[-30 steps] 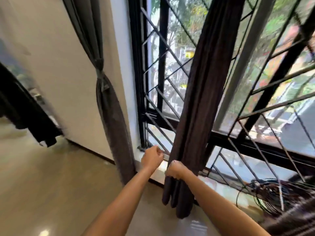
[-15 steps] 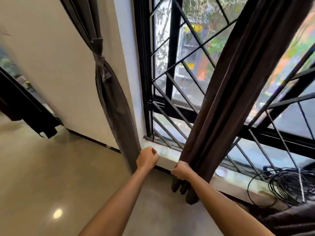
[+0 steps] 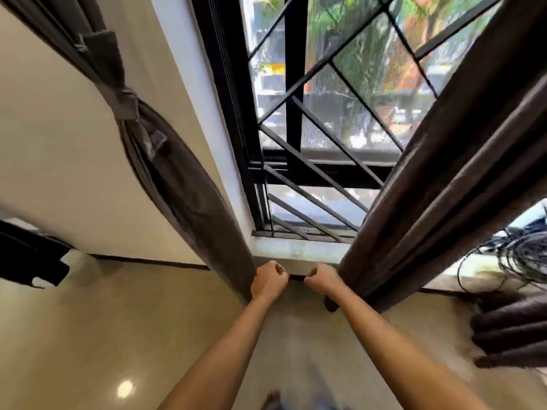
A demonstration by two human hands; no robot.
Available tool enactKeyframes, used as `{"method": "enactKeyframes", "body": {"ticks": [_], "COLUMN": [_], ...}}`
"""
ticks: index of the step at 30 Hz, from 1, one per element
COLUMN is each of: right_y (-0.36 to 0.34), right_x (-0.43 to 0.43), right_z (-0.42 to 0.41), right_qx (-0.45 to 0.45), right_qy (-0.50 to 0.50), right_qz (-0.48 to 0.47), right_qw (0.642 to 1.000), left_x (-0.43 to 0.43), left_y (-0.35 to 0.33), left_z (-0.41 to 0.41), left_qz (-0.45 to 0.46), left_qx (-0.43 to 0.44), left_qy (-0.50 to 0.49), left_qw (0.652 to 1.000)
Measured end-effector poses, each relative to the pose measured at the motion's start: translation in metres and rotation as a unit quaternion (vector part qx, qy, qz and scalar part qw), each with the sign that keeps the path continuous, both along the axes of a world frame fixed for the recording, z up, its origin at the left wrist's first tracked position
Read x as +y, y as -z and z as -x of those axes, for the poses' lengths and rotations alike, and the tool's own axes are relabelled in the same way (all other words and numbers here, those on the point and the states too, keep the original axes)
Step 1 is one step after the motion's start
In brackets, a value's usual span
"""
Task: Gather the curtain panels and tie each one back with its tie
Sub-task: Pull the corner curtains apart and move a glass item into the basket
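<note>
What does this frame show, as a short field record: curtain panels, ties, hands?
left panel: gathered, bound by its tie
right panel: bunched, no tie visible
left hand: fist, nothing visible in it
right hand: grips right panel near its bottom
sill: cables coiled at right end
task state: one panel tied, one left

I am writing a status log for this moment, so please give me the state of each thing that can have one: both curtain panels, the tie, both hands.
left curtain panel: gathered, tied back.
tie: knotted round the left curtain panel.
right curtain panel: gathered, not yet tied.
left hand: fingers curled, nothing seen in it.
right hand: fingers curled at the right curtain panel's edge; grip unclear.
</note>
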State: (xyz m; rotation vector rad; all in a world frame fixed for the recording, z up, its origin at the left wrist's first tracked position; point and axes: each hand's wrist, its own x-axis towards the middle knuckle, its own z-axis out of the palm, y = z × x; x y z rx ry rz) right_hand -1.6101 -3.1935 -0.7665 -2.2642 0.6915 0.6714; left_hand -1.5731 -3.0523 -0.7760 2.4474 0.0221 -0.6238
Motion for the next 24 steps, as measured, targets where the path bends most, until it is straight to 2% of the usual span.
{"method": "enactKeyframes", "body": {"ticks": [7,15,24], "right_y": [0.054,0.12,0.228], "right_x": [-0.012,-0.025,-0.047], "right_z": [-0.03,-0.083,-0.128], "right_qx": [0.037,0.041,0.048], "right_qy": [0.078,0.086,0.108], "right_qz": [-0.003,-0.003,-0.02], "right_qw": [0.996,0.995,0.993], "left_x": [0.004,-0.044,-0.073], "left_y": [0.068,0.134,0.258], "left_z": [-0.025,-0.094,-0.151], "left_qz": [-0.01,0.043,0.048], "left_qx": [0.072,0.093,0.184], "left_qy": [0.016,0.015,-0.02], "left_qw": [0.997,0.995,0.982]}}
